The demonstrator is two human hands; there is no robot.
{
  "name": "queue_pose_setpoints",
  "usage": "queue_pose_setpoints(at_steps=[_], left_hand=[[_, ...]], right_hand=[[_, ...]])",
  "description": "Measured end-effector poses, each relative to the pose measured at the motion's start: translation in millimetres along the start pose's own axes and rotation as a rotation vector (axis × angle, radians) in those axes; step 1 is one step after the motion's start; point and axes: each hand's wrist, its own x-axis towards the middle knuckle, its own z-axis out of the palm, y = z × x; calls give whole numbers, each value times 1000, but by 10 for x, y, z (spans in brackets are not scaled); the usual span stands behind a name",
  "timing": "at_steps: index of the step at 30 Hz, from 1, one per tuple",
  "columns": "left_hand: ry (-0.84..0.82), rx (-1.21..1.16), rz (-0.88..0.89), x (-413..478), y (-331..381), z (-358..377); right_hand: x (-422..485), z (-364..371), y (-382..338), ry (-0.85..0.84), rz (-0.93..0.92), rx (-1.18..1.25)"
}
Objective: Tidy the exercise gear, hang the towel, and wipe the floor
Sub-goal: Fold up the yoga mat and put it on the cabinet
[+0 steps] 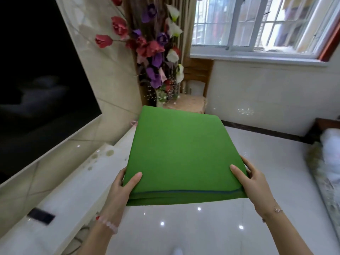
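A folded green exercise mat [178,153] is held flat in the air in front of me, its layered edge toward me. My left hand [123,184] grips its near left corner, thumb on top and fingers underneath. My right hand [252,179] grips the near right corner the same way. The mat hangs partly over a low white cabinet top [77,190] on the left and partly over the glossy white tiled floor [202,227]. No towel is in view.
A large dark TV screen [36,85] fills the left wall. A tall vase of artificial flowers [156,52] stands in the far corner beside a wooden chair [193,100]. A window [257,26] is ahead. A dark remote [41,216] lies on the cabinet. Bedding [329,159] sits at right.
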Motion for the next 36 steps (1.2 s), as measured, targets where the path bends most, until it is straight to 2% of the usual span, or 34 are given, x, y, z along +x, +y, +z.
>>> queue_pose_setpoints(at_steps=[10, 17, 24, 31, 36], left_hand=[[-134, -4, -15, 1766, 360, 325], [-111, 22, -69, 2539, 391, 476], [37, -24, -87, 3378, 389, 772], [242, -54, -103, 4191, 500, 1124], [373, -122, -143, 4512, 450, 1139]], right_hand=[[1376, 298, -91, 153, 15, -49], [2248, 450, 18, 132, 50, -35], [3554, 671, 220, -4, 60, -41], [5058, 940, 240, -213, 48, -88], [5783, 1283, 273, -362, 71, -152]])
